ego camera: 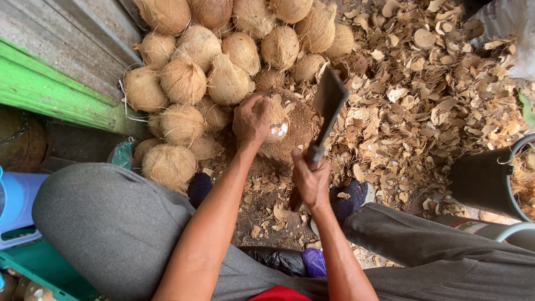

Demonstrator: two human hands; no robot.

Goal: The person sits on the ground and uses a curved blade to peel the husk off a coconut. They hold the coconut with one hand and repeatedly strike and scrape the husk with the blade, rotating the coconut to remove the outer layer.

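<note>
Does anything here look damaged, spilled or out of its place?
Yes. The coconut under the left hand has part of its shell chipped off, with white showing. Shell chips lie scattered across the ground. The right hand grips a cleaver.

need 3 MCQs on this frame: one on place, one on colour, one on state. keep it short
1. Where does the pile of brown fibrous husked coconuts lie?
A. Ahead of the left hand, beside the green painted board
B. Inside the dark round bucket
C. On the person's lap

2. What colour are the person's trousers?
A. Blue
B. Grey
C. White

3. What state is the partly pared coconut in?
A. Lying loose, untouched
B. Held down by the left hand on a round wooden block
C. Hanging from a hook

Key:
1 A: the pile sits next to the green painted board, past the left hand.
2 B: both legs show grey cloth.
3 B: the left hand grips it on the round wooden block, while the right hand holds the dark flat-bladed cleaver raised beside it.
</note>
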